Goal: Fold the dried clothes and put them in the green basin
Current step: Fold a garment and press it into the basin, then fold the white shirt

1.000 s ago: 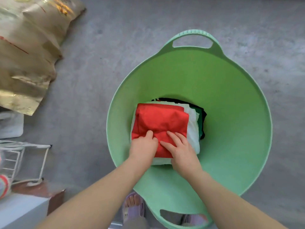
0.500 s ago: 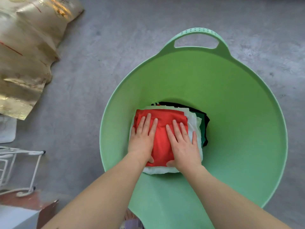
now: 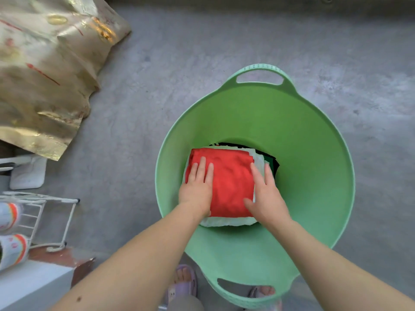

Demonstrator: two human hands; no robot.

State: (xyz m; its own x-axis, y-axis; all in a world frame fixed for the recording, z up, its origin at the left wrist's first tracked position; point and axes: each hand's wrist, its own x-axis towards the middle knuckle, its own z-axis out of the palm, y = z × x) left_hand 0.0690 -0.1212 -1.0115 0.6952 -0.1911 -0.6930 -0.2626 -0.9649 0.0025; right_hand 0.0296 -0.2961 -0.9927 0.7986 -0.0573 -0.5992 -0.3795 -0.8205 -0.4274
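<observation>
Nearest the camera, two feet in pale sandals (image 3: 182,286) stand on the floor (image 3: 157,90) against the near handle (image 3: 247,298) of the green basin (image 3: 332,167). Both forearms reach over that near rim and down to the bottom of the basin.

The folded red garment (image 3: 231,180) lies flat there, on top of a folded white piece (image 3: 224,221) whose edge shows at the near side and along the right. It is close to square, perhaps a little longer from near rim to far rim. The pile sits left of the basin's middle, close to the left wall.

The left hand (image 3: 197,184) lies palm down on the left edge of the red garment, fingers straight and pointing to the far rim. The right hand (image 3: 266,194) lies palm down on the right edge, half on the red and half on the white, its fingers reaching toward a dark garment (image 3: 272,163) that peeks out at the far right of the pile. Neither grip is closed on anything: fingers are spread and flat, pressing the cloth rather than pinching it.

So the garment lies between the two hands and directly under them, each equally near. It looks already placed, so I judge that what remains is only to lift both hands straight up, clear of the top layer, without dragging it askew.

Beyond the pile rise the bare far wall and the far handle (image 3: 260,68).
</observation>
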